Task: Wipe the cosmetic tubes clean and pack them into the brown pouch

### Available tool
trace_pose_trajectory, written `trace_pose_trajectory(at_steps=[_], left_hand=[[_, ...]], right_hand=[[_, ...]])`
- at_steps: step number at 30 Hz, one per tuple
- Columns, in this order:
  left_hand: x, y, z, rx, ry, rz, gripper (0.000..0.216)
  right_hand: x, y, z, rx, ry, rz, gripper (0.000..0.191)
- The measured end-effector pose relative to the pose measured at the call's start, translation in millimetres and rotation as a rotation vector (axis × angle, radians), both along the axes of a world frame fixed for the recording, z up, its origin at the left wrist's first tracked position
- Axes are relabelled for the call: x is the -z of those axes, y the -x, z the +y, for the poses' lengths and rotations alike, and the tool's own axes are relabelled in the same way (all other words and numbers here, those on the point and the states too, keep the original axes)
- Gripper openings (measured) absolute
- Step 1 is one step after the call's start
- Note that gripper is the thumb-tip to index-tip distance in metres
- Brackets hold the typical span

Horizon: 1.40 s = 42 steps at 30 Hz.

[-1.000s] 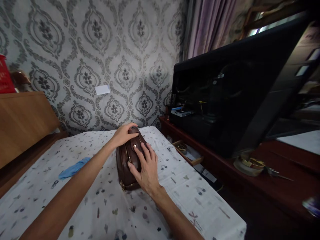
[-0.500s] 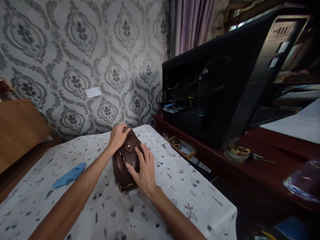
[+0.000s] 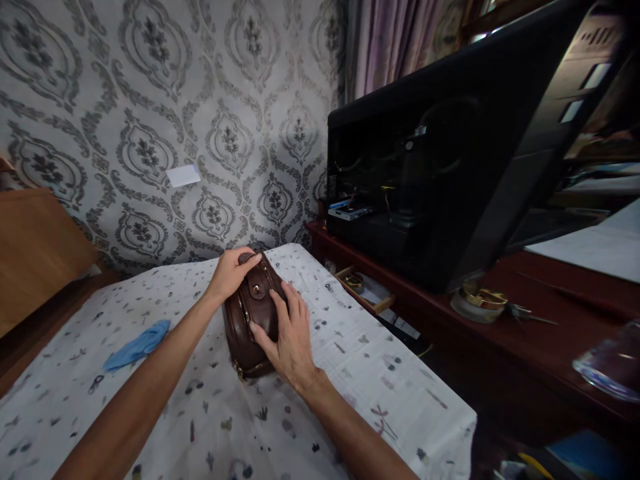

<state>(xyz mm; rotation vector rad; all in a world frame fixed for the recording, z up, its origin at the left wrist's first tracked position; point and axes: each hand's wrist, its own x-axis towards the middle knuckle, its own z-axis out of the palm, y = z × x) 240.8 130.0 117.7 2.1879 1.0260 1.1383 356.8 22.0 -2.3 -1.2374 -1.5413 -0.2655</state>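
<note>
A small dark brown leather bag (image 3: 249,319) with a gold stud and zipper lies on a white patterned cloth (image 3: 350,380) covering a table. My left hand (image 3: 230,272) curls over the bag's far top end, fingers closed on it. My right hand (image 3: 286,337) presses against the bag's near right side, fingers spread and laid on the leather, thumb on its front face.
A blue cloth (image 3: 137,345) lies on the table to the left. A large black screen (image 3: 450,160) stands on a dark red cabinet (image 3: 525,347) at right, with an open small drawer (image 3: 363,291) and a round gold-rimmed dish (image 3: 480,303). A patterned wall is behind.
The bag has been turned a little so its front stud faces up. Both hands stay on it; my left hand shifted slightly along the top end. The view swung a little.
</note>
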Motion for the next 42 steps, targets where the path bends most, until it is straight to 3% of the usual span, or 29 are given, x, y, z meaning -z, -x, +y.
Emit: trace_pose_trajectory(at_steps=[5, 11, 15, 25, 30, 34, 38, 42], left_hand=[[-8.3, 17, 4, 0.01, 0.017, 0.114, 0.038], [-7.9, 46, 3, -0.128, 0.0, 0.189, 0.03], [-5.1, 51, 0, -0.199, -0.026, 0.255, 0.031], [-17.8, 52, -23, 0.048, 0.116, 0.233, 0.031], [-18.5, 38, -21, -0.006, 0.014, 0.315, 0.017], [-13.5, 14, -17, -0.039, -0.064, 0.317, 0.035], [-8.1, -6, -12, -0.069, -0.175, 0.397, 0.018], [-0.7, -14, -2, -0.177, -0.098, 0.237, 0.025]], right_hand=[[0.4, -1, -1, -0.013, 0.031, 0.008, 0.062], [-2.4, -2, -1, -0.036, 0.025, -0.011, 0.05], [-2.1, -1, -1, -0.039, 0.016, -0.007, 0.046], [-0.7, 0, 0, -0.046, 0.009, 0.021, 0.046], [1.0, -3, 0, -0.073, 0.026, 0.073, 0.049], [3.2, -6, -1, -0.091, 0.02, 0.123, 0.04], [4.9, -7, 0, -0.071, -0.022, 0.099, 0.033], [2.6, -8, 0, -0.053, -0.04, 0.06, 0.034]])
